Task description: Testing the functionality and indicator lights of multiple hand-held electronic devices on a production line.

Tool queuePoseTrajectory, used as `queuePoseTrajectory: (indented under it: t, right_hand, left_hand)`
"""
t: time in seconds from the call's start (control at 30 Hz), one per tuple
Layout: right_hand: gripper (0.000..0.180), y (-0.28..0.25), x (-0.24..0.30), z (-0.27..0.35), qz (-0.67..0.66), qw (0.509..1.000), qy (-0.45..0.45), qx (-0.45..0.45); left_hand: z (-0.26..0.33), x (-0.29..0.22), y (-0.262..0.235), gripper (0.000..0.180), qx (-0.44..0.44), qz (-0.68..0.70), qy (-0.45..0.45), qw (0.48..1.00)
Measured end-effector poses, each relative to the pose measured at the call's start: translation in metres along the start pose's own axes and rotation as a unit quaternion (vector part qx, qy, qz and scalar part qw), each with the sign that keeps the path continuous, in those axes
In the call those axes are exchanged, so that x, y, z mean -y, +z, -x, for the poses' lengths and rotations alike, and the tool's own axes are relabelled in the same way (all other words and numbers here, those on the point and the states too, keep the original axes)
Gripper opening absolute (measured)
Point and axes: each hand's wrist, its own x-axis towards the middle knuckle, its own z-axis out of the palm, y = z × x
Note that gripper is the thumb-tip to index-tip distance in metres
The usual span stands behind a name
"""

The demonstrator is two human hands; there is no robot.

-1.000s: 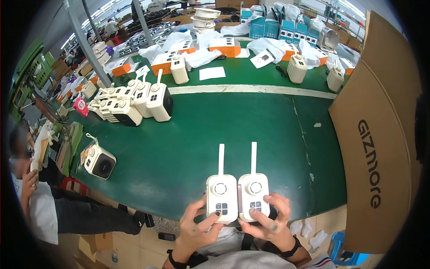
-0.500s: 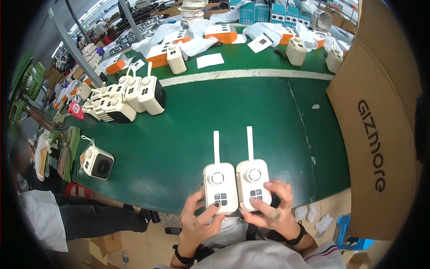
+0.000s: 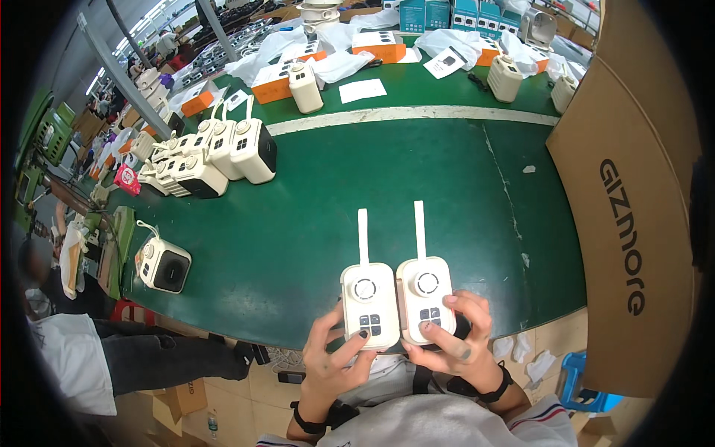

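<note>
Two cream portable speakers stand side by side at the green bench's near edge, with a narrow gap between them. Each shows a round knob, several dark buttons and a strap pointing away from me. My left hand (image 3: 339, 361) is closed round the lower end of the left speaker (image 3: 365, 304), with a fingertip at its lower buttons. Around the right speaker (image 3: 427, 298) my right hand (image 3: 460, 339) is closed too, one finger on its buttons and another along its right side. The speakers' undersides are hidden.
A cluster of cream speakers (image 3: 212, 160) stands at the left, a single speaker (image 3: 164, 264) nearer. A tall cardboard box (image 3: 633, 223) walls off the right. Beyond a white strip (image 3: 417, 113) lie orange-and-white boxes (image 3: 380, 48), plastic bags and more speakers. Another person's leg (image 3: 171, 361) is at left.
Speakers and paper beyond the white strip have shifted to the right. The view has moved slightly; both hands keep the same hold, and the right finger still touches the buttons.
</note>
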Motion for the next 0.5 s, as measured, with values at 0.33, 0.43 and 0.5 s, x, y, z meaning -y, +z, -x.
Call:
queuePoseTrajectory:
  t: [0.33, 0.43, 0.5]
  right_hand:
    - [0.057, 0.001, 0.001, 0.001, 0.001, 1.0, 0.0, 0.001]
    - [0.057, 0.001, 0.003, 0.001, -0.001, 1.0, 0.001, -0.002]
    - [0.057, 0.001, 0.004, 0.001, 0.0, 1.0, 0.002, -0.005]
  left_hand:
    - [0.009, -0.001, 0.0, 0.05, -0.017, 0.022, -0.057, 0.998]
    - [0.012, 0.0, 0.0, 0.05, -0.013, 0.019, -0.062, 0.998]
    - [0.014, 0.002, 0.001, 0.05, -0.022, 0.037, -0.065, 0.997]
